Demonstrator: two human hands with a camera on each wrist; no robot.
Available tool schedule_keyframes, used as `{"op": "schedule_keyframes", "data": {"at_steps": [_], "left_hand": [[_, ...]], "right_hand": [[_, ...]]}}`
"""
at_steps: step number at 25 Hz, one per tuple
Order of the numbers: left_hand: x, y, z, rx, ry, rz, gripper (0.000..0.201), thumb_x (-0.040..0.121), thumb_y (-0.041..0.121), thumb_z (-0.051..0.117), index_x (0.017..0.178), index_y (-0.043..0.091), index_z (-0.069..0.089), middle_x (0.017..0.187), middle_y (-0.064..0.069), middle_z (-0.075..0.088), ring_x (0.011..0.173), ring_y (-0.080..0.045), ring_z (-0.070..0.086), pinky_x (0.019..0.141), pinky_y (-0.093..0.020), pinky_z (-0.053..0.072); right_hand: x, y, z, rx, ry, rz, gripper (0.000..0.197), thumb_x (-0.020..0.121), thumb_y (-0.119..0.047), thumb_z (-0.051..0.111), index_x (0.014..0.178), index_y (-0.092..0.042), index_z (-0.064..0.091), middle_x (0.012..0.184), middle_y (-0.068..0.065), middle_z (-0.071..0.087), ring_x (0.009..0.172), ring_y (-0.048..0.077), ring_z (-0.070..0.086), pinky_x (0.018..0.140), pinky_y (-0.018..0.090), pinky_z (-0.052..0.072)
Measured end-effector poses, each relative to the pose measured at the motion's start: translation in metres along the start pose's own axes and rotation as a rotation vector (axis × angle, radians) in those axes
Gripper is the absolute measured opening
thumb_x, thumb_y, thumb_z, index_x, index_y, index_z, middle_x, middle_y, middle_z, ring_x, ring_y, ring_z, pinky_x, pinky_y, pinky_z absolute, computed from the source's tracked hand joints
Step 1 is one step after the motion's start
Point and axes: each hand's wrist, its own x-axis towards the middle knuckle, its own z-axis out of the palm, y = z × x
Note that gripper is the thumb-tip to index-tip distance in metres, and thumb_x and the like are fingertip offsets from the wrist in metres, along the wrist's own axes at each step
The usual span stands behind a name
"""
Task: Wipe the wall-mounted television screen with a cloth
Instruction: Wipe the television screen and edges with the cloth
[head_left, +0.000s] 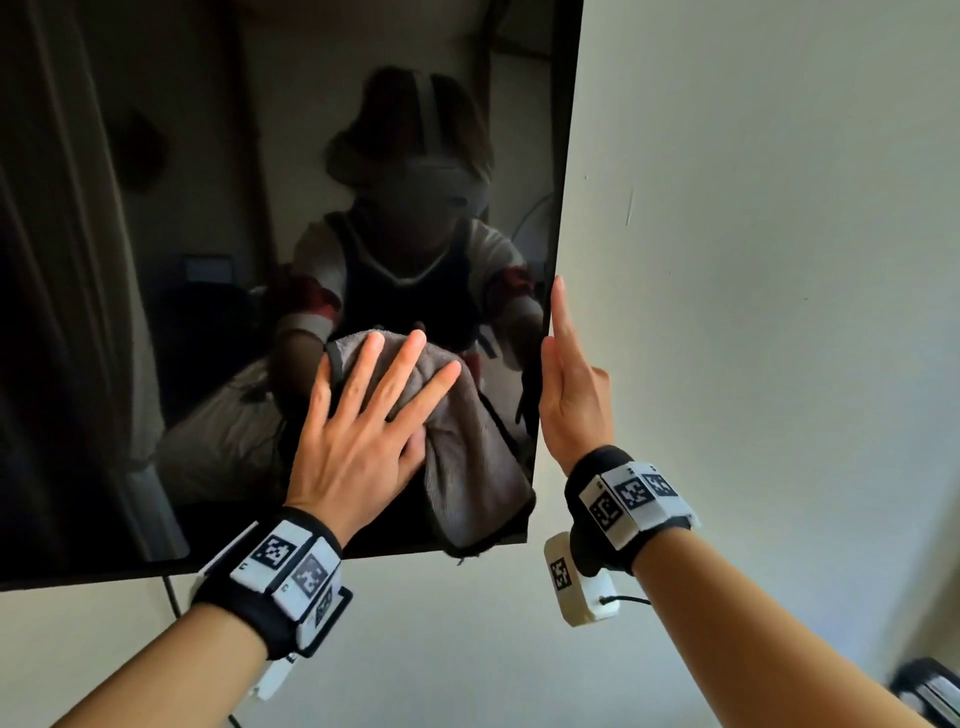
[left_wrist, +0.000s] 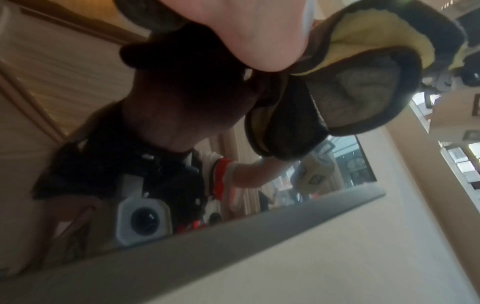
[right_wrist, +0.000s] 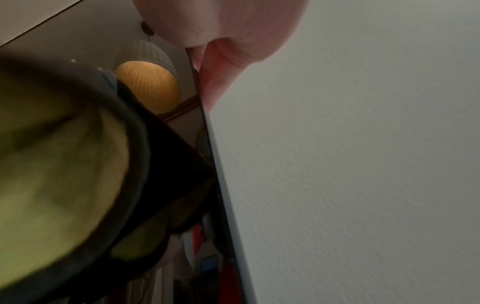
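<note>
The left hand (head_left: 358, 447) is pressing the grey cloth (head_left: 467, 441) flat against the television screen (head_left: 208, 260), near its lower right corner. Its fingers (head_left: 400, 374) are lying straight and spread over the cloth, released rather than clenched. The right hand (head_left: 571, 395) is bracing the television's right edge (head_left: 563, 208); its fingers (head_left: 562, 317) are extended along that edge, and the right wrist view is showing one digit reaching behind the panel, so the hold appears to be a light brace, not a full grasp.

Risks from this position:
- The cloth is hanging past the bottom edge (head_left: 311, 564). With only a flat palm holding it, it is likely to slide free and drop.
- Heavy palm pressure on a thin panel could be flexing it or straining the wall mount.
- A stroke running rightward is likely to carry the cloth off the glass onto the wall (head_left: 753, 260).

Clearance: the corner is leaving almost no travel to the right or downward. Open screen is extending leftward and upward, and that is probably where remaining strokes should be going. A cable (head_left: 171, 597) is hanging below the bottom edge at left and should be kept clear.
</note>
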Motion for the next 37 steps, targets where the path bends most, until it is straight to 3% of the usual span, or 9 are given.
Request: {"op": "schedule_keyframes", "data": {"at_steps": [3, 7, 12, 17, 20, 23, 28, 32, 37], "left_hand": [[0.007, 0.014, -0.002, -0.014, -0.037, -0.065, 0.065, 0.099, 0.054, 0.039, 0.158, 0.033, 0.022, 0.167, -0.004, 0.013, 0.152, -0.034, 0.020, 0.114, -0.058, 0.023], [0.024, -0.023, -0.010, 0.003, -0.040, 0.092, 0.078, 0.091, 0.065, 0.051, 0.158, 0.035, 0.024, 0.167, -0.001, 0.017, 0.153, -0.028, 0.020, 0.120, -0.052, 0.017], [0.044, -0.040, -0.018, 0.061, -0.067, 0.323, 0.081, 0.087, 0.066, 0.056, 0.156, 0.038, 0.026, 0.166, 0.000, 0.019, 0.152, -0.027, 0.023, 0.121, -0.051, 0.014], [0.077, -0.056, -0.033, 0.066, -0.067, 0.245, 0.080, 0.087, 0.067, 0.051, 0.157, 0.040, 0.023, 0.167, 0.002, 0.014, 0.154, -0.025, 0.016, 0.122, -0.051, 0.012], [0.087, -0.067, -0.038, 0.107, -0.070, 0.341, 0.079, 0.089, 0.068, 0.048, 0.158, 0.040, 0.019, 0.167, 0.001, 0.014, 0.153, -0.026, 0.019, 0.121, -0.051, 0.014], [0.107, -0.080, -0.046, 0.095, -0.051, 0.269, 0.079, 0.087, 0.066, 0.052, 0.156, 0.040, 0.024, 0.167, 0.001, 0.015, 0.154, -0.026, 0.018, 0.120, -0.053, 0.016], [0.113, -0.080, -0.042, 0.168, -0.115, 0.668, 0.079, 0.090, 0.069, 0.050, 0.157, 0.040, 0.021, 0.167, 0.000, 0.016, 0.153, -0.024, 0.014, 0.121, -0.049, 0.013], [0.152, -0.093, -0.054, 0.172, -0.073, 0.573, 0.081, 0.089, 0.071, 0.050, 0.158, 0.039, 0.021, 0.167, -0.002, 0.017, 0.153, -0.027, 0.019, 0.121, -0.053, 0.018], [0.176, -0.086, -0.054, 0.215, -0.089, 0.890, 0.081, 0.089, 0.072, 0.046, 0.158, 0.041, 0.017, 0.168, 0.002, 0.015, 0.153, -0.025, 0.017, 0.123, -0.051, 0.012]], "right_hand": [[0.001, -0.001, -0.001, 0.018, -0.010, -0.011, 0.055, 0.103, -0.015, 0.037, 0.146, -0.036, 0.009, 0.061, 0.011, 0.056, 0.051, 0.003, 0.051, 0.058, 0.000, 0.033], [0.000, -0.004, -0.002, -0.003, -0.022, -0.017, 0.053, 0.103, -0.012, 0.037, 0.147, -0.035, 0.018, 0.091, 0.031, 0.066, 0.064, 0.021, 0.051, 0.061, -0.003, 0.031], [0.000, -0.001, -0.004, -0.005, -0.065, 0.001, 0.055, 0.104, -0.015, 0.036, 0.147, -0.039, 0.010, 0.052, 0.011, 0.048, 0.049, 0.004, 0.049, 0.056, 0.005, 0.035], [0.002, 0.000, -0.003, -0.018, -0.037, -0.027, 0.052, 0.100, -0.028, 0.032, 0.146, -0.043, 0.011, 0.057, 0.017, 0.057, 0.043, 0.006, 0.045, 0.055, 0.002, 0.035], [0.000, 0.001, -0.004, -0.022, -0.044, -0.025, 0.053, 0.100, -0.027, 0.033, 0.146, -0.040, 0.011, 0.054, 0.012, 0.052, 0.043, 0.005, 0.048, 0.054, 0.003, 0.034], [0.002, 0.000, -0.005, 0.006, -0.072, -0.016, 0.052, 0.102, -0.027, 0.034, 0.146, -0.037, 0.008, 0.050, 0.003, 0.047, 0.051, -0.002, 0.052, 0.058, 0.002, 0.034], [0.002, -0.003, -0.006, 0.020, -0.101, -0.020, 0.054, 0.103, -0.022, 0.034, 0.146, -0.039, 0.005, 0.050, -0.008, 0.044, 0.050, 0.000, 0.051, 0.056, 0.007, 0.036], [0.012, -0.001, -0.011, 0.019, -0.093, -0.062, 0.050, 0.101, -0.036, 0.027, 0.146, -0.044, 0.007, 0.046, -0.011, 0.040, 0.050, -0.001, 0.050, 0.060, 0.009, 0.038], [0.016, -0.006, -0.014, 0.080, -0.110, -0.053, 0.051, 0.100, -0.038, 0.028, 0.147, -0.041, 0.008, 0.042, -0.009, 0.034, 0.041, 0.008, 0.042, 0.051, 0.010, 0.034]]}}
